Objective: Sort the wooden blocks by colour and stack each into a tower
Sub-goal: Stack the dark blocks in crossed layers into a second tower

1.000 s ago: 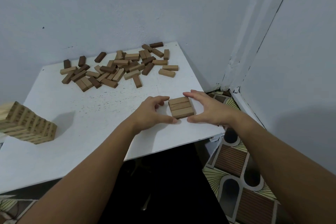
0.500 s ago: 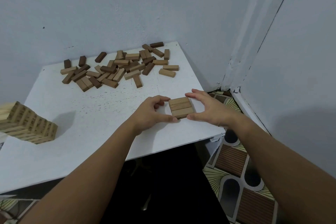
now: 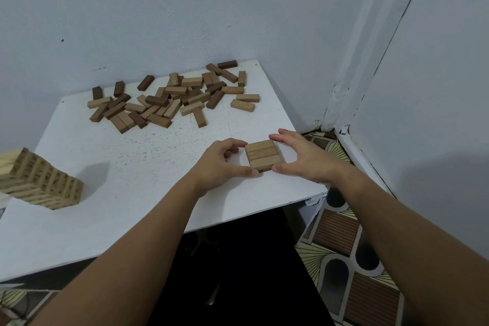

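Three mid-brown wooden blocks [image 3: 263, 155] lie side by side as a flat square layer near the front right of the white table [image 3: 119, 167]. My left hand [image 3: 219, 164] holds the layer's left side, thumb at the near corner and curled fingers at the far left edge. My right hand [image 3: 301, 159] brackets the right side, thumb at the near right corner and fingertips at the far right corner. A loose pile of mixed blocks [image 3: 172, 100], in light, mid and dark brown, is spread along the back of the table.
A stacked tower of pale blocks [image 3: 39, 182] stands at the table's left edge, partly cut off by the frame. Walls close in behind and to the right. Patterned floor tiles [image 3: 344, 233] show beyond the table's right edge.
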The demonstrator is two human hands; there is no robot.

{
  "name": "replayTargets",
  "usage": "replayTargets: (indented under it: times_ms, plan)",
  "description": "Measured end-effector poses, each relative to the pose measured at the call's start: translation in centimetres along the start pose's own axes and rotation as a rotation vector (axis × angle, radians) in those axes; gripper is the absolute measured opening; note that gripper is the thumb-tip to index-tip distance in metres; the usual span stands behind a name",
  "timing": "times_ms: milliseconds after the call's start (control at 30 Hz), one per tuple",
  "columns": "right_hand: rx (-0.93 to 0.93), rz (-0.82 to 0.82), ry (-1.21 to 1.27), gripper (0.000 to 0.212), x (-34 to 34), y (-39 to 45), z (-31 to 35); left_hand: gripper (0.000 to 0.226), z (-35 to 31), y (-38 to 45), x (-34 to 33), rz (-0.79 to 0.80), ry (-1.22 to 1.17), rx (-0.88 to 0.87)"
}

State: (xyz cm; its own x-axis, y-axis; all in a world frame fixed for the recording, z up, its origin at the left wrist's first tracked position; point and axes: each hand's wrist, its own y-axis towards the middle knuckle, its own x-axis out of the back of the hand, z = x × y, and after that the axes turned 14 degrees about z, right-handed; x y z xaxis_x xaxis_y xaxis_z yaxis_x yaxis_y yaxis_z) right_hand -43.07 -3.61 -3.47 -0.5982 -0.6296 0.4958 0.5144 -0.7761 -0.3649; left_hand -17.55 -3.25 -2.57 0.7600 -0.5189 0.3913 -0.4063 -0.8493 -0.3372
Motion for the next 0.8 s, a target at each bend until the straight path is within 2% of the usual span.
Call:
replayTargets:
  times_ms: [200,300,400,500,567,667,800]
  plan:
    - [-0.011,-0.001,-0.012,0.081,0.0,0.0,0.1,0.072,0.0,0.1,-0.1,0.006,0.009,0.011]
    - [-0.014,0.005,-0.019,0.086,-0.1,0.2,0.0,0.083,-0.2,0.0,0.0,0.025,0.01,0.032]
    - [-0.005,-0.017,0.177,0.083,-0.3,0.3,0.1,0.098,-0.4,-0.4,0.8,0.079,-0.042,0.069]
    - [0.002,-0.1,0.371,0.065,0.0,1.0,1.1,0.085,-0.1,-0.8,2.3,0.019,-0.151,0.049]
    - [-0.007,-0.195,0.325,0.048,0.4,2.0,2.1,0.063,0.3,-0.6,3.6,-0.128,-0.125,0.029]
    - [-0.042,-0.305,0.107,0.038,1.0,4.3,3.7,0.043,1.5,0.4,6.1,-0.336,0.032,0.053]
    - [-0.112,-0.285,-0.152,0.037,1.9,8.6,5.4,0.047,2.7,2.2,9.2,-0.34,0.271,0.085]
